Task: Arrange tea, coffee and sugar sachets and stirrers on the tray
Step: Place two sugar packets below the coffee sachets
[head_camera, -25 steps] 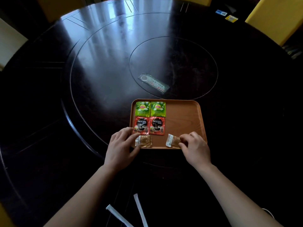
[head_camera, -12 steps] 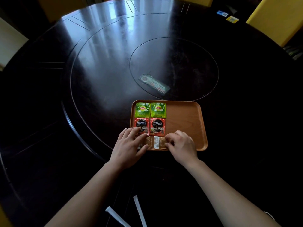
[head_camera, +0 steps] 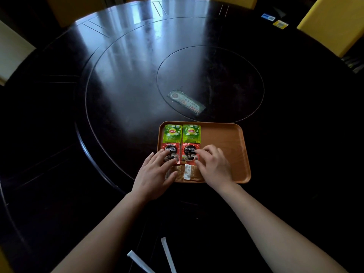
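dark table [head_camera: 118, 85]; flat hands touch sachets [head_camera: 190, 152]

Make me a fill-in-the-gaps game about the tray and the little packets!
1. The two green tea packets lie on the tray in the row ____ from the person.
2. The red coffee packets number ____.
3. The two white stirrers lie on the ____, not on the tray.
4. The left hand and right hand both touch the ____ coffee packets.

Missing words: farthest; two; table; red
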`<state>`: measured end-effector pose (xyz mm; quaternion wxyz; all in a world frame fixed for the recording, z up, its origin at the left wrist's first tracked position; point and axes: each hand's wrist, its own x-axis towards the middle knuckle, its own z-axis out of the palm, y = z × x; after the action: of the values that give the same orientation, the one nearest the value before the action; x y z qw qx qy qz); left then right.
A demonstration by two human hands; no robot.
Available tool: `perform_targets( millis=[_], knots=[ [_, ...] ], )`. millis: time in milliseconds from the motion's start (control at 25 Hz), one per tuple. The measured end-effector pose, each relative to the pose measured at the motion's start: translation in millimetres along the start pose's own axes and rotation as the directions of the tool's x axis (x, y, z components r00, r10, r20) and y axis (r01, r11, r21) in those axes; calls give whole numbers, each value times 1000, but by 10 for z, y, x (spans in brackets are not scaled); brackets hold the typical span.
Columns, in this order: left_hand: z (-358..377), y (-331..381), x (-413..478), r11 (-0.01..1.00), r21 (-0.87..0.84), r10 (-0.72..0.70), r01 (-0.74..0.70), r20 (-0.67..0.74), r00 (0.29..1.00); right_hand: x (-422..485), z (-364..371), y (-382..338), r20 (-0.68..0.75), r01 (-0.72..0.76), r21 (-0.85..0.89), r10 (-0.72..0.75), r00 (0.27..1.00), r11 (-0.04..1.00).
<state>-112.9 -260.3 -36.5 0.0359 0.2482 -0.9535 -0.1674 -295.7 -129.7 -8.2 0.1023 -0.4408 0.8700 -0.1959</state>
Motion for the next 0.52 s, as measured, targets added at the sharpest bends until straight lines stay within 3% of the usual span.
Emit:
perform_targets(
  millis=[240, 520],
  knots=[
    [12, -3, 12, 1000, -20, 17, -17, 7, 1000, 189, 52, -51, 52, 64, -95, -59, 997, 993],
    [-26, 4, 45, 1000, -17, 27, -26, 39, 999, 224, 24, 0, 43, 83, -94, -80, 996, 992]
  ],
)
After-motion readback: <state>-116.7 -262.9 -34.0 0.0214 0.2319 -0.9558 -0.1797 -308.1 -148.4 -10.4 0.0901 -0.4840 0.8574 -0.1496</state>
